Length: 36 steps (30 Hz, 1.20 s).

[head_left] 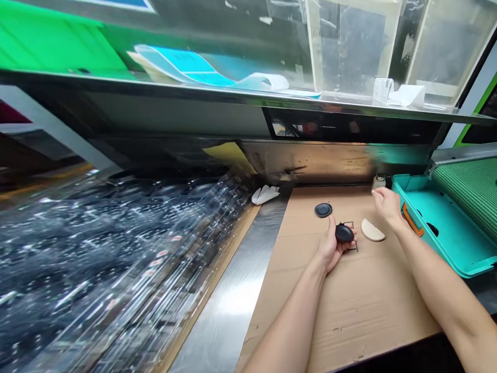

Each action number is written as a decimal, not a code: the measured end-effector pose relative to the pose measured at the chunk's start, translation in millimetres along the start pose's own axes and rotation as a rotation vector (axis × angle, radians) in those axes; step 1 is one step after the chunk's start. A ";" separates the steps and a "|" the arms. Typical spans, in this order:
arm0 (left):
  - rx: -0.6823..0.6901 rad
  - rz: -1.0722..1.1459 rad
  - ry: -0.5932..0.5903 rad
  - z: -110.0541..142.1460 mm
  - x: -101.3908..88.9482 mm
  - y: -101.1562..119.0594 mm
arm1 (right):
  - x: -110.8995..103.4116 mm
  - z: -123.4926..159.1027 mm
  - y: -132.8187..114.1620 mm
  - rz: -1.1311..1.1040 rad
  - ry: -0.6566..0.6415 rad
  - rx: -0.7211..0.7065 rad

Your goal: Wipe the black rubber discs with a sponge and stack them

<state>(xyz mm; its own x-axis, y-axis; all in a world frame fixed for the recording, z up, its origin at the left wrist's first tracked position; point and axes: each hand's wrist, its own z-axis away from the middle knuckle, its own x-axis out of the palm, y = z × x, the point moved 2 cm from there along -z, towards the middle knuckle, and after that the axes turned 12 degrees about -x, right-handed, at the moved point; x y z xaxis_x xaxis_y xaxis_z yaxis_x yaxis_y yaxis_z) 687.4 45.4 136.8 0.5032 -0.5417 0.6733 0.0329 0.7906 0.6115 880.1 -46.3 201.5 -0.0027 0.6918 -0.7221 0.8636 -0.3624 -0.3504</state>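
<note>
Facing camera: black disc (344, 233) in left hand (331, 248); long axis unclear.

From here the plastic packs (128, 264) are showing blurred, and the black disc (344, 233) is hiding part of the left hand (330, 247).

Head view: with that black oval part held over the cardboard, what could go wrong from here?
The black oval part sits on the fingers of the left grip, so it might slide off onto the cardboard if tilted.

The small bottle stands just beyond the right grip; a careless move could tip it.

The beige half-round piece lies between the two arms and could be brushed aside.
</note>
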 end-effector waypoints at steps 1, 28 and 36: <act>0.007 -0.010 -0.013 -0.2 0.5 -0.7 | -5.0 -20.5 11.7 0.088 -0.028 0.021; -0.007 0.080 -0.109 -5.2 -1.2 2.7 | -34.4 -126.5 51.6 0.340 -0.374 -0.007; -0.010 0.072 -0.078 -5.0 -4.1 3.1 | -15.1 -8.4 -50.3 -0.199 -0.265 -0.262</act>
<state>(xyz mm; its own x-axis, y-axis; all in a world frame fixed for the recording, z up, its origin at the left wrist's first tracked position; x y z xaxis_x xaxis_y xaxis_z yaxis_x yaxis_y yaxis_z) 689.7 51.5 133.8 0.4354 -0.5035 0.7463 0.0081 0.8311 0.5560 840.9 -33.3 235.1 -0.2820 0.5357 -0.7959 0.9322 -0.0430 -0.3593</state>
